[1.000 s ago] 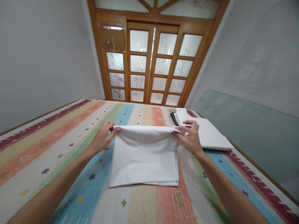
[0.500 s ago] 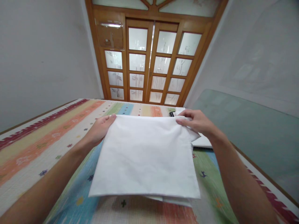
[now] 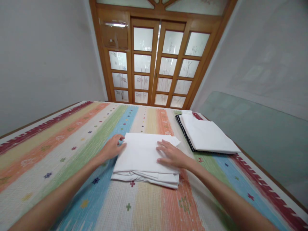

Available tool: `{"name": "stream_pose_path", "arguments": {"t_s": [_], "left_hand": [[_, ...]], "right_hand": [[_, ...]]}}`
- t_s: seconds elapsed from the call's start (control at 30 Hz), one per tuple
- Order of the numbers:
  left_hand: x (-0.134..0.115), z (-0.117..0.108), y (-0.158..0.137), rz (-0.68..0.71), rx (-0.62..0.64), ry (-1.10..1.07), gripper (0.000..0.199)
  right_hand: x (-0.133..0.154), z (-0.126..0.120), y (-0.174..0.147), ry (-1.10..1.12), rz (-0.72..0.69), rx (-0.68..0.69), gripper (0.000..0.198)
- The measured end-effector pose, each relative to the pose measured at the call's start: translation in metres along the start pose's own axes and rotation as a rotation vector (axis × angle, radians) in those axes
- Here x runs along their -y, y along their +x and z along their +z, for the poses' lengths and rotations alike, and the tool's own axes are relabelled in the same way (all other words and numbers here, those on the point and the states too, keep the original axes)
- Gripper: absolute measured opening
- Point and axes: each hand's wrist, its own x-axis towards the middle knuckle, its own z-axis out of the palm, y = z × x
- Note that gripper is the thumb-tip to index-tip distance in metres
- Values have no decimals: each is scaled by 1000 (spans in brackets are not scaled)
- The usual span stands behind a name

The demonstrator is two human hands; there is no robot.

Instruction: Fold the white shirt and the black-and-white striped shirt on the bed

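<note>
Folded white cloth (image 3: 141, 157): lying flat on the striped cover (image 3: 149, 208), between both hands; probably sitting there for easy reach from either side.
Near edge of the folded white cloth: showing several layers, with slightly rumpled lower folds extending beyond the top one.
Far right corner of the folded white cloth: jutting out as a point just past the right hand (image 3: 172, 154); not lining up with the rest of that side.
Left hand (image 3: 112, 148): curling loosely beside the left edge, leaving a gap between thumb and forefinger; holding nothing visibly; touching or only nearly touching the edge, too close to tell. Apparently guarding that side against slipping.
Right hand: resting palm down on the top layer, right of the middle, with fingers spreading apart; gripping nothing. Probably pressing lightly, for keeping the layers flat and in place.
Second white cloth (image 3: 211, 138): lying folded to the right, apart from the first; perhaps resting there for leaving room around both hands.
Black cloth with white stripe (image 3: 186, 135): peeking out from beneath the second white cloth, along the left and near edges; otherwise hiding from view.
Glass-paned doors (image 3: 166, 54): standing beyond the far edge of the striped cover.
</note>
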Motion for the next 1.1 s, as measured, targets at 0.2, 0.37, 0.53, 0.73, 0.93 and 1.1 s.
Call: {"name": "stream_pose_path", "arguments": {"t_s": [0.2, 0.37, 0.53, 0.73, 0.93, 1.1], "left_hand": [[-25, -4, -45, 515, 304, 107, 37], [-34, 3, -61, 660, 230, 162, 29], [-39, 23, -68, 785, 124, 258, 40], [-43, 42, -72, 836, 52, 438, 34], [-59, 54, -79, 610, 103, 506, 54], [-52, 62, -79, 767, -173, 639, 38]], "right_hand": [[45, 12, -27, -82, -169, 20, 55], [58, 23, -29, -207, -139, 16, 26], [75, 26, -32, -359, -186, 8, 44], [82, 52, -35, -552, -209, -211, 39], [79, 55, -29, -638, -169, -201, 23], [74, 39, -39, -634, -235, -386, 27]]}}
